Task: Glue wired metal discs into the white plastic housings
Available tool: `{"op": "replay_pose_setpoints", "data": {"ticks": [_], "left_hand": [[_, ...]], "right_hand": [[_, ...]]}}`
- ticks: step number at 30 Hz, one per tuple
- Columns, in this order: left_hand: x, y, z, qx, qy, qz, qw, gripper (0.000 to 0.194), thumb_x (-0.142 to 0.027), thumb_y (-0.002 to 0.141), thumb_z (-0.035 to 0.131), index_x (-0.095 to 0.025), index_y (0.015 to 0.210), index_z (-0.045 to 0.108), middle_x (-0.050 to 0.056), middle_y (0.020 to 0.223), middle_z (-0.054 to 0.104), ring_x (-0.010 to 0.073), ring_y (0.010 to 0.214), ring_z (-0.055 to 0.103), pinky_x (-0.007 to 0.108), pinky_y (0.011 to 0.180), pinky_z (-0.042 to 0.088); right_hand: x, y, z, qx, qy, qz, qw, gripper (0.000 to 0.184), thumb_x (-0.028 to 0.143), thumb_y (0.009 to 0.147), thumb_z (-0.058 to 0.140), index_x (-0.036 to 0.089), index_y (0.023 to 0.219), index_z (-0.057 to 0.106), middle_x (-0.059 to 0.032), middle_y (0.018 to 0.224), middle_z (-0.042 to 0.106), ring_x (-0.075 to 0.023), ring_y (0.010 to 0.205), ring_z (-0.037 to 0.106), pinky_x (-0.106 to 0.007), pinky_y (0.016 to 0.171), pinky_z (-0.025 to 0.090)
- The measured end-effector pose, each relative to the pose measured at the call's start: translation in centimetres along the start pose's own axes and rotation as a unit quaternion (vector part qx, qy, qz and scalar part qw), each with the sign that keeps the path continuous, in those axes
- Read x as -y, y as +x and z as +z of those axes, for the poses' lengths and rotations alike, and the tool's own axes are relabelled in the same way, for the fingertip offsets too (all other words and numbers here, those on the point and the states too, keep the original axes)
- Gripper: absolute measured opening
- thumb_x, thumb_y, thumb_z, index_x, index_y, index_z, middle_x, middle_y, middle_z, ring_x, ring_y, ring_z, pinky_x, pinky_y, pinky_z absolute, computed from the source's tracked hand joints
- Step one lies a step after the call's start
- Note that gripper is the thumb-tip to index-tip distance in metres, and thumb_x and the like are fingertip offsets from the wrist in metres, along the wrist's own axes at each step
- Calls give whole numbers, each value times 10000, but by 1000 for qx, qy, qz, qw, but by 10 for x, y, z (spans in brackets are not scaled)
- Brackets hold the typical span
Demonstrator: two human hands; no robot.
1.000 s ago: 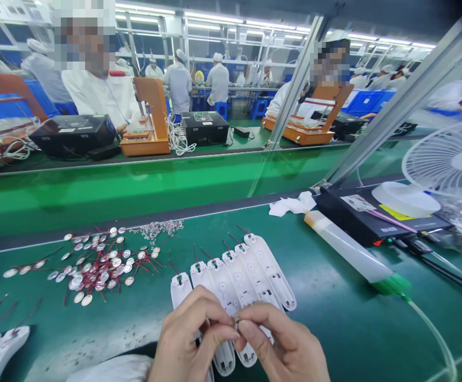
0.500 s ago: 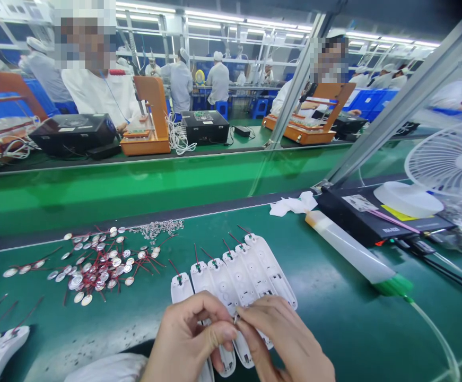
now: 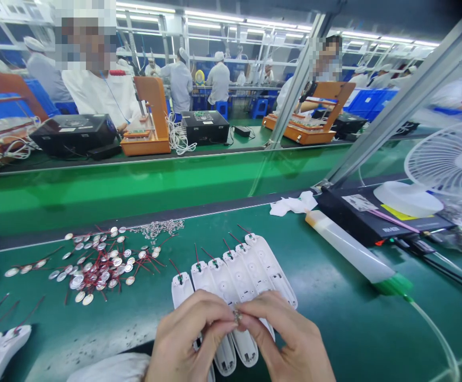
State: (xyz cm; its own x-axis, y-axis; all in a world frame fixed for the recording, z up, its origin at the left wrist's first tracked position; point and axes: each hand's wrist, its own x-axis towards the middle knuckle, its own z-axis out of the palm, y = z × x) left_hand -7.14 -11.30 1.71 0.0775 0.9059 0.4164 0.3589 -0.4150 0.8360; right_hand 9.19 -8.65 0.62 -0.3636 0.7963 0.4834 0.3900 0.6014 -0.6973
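Note:
My left hand [image 3: 194, 334] and my right hand [image 3: 284, 331] meet fingertip to fingertip, both closed in a pinch. Between them is a small shiny metal piece [image 3: 237, 317], too tiny to make out in detail. Below and behind the fingers lie several white elongated plastic shells [image 3: 236, 276] side by side, hollow face up. Red wires and a bit of green circuit board show at their far ends. My hands hide the middle of some shells.
Round metal discs with red wires [image 3: 103, 265] are heaped left, beside a pile of small shiny parts [image 3: 159, 228]. More white shells [image 3: 3, 345] lie at the left edge. A glue syringe [image 3: 350, 249], black controller box [image 3: 374, 223] and fan [image 3: 453, 159] stand right. A co-worker [image 3: 99, 95] sits opposite.
My right hand has turned and drawn its fingers in, so the fingertips now face each other squarely and the metal piece shows more. The shells stay where they were.

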Motion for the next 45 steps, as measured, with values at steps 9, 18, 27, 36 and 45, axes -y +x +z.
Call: {"op": "replay_pose_setpoints", "data": {"ticks": [9,18,27,36,45], "left_hand": [[17,27,-3,-41,-165,-223,960,218,-293,724,621,-152,884,667,12,665,543,118,513,515,187,321,477],[21,27,-6,-54,-161,-248,954,185,-321,691,638,-143,733,664,2,612,549,91,448,493,170,338,468],[13,27,-4,27,-267,-305,914,276,-351,664,725,-152,760,559,-35,584,519,79,461,479,148,336,453],[15,2,-2,120,-202,-301,924,255,-390,762,637,-181,861,530,-4,699,549,125,560,554,194,402,464],[32,-13,-3,141,284,62,946,279,-164,909,422,-193,1175,499,118,1183,541,262,1092,490,466,890,432]], "right_hand": [[-81,83,8,28,-225,11,974,93,103,795,559,167,768,621,-47,731,647,-215,713,588,-351,658,418],[-78,98,11,96,-185,-13,978,179,52,745,614,187,857,652,-32,777,636,-193,774,573,-325,671,395],[-7,40,-13,123,-73,-162,976,190,77,885,426,159,814,582,-22,731,588,-154,715,512,-337,699,400],[-10,13,-18,152,-68,-154,974,153,76,870,452,180,853,563,-12,756,594,-148,727,526,-332,712,432],[-25,-28,-34,63,-185,-167,966,177,72,833,484,196,811,609,-16,680,610,-148,640,553,-324,647,464]]}}
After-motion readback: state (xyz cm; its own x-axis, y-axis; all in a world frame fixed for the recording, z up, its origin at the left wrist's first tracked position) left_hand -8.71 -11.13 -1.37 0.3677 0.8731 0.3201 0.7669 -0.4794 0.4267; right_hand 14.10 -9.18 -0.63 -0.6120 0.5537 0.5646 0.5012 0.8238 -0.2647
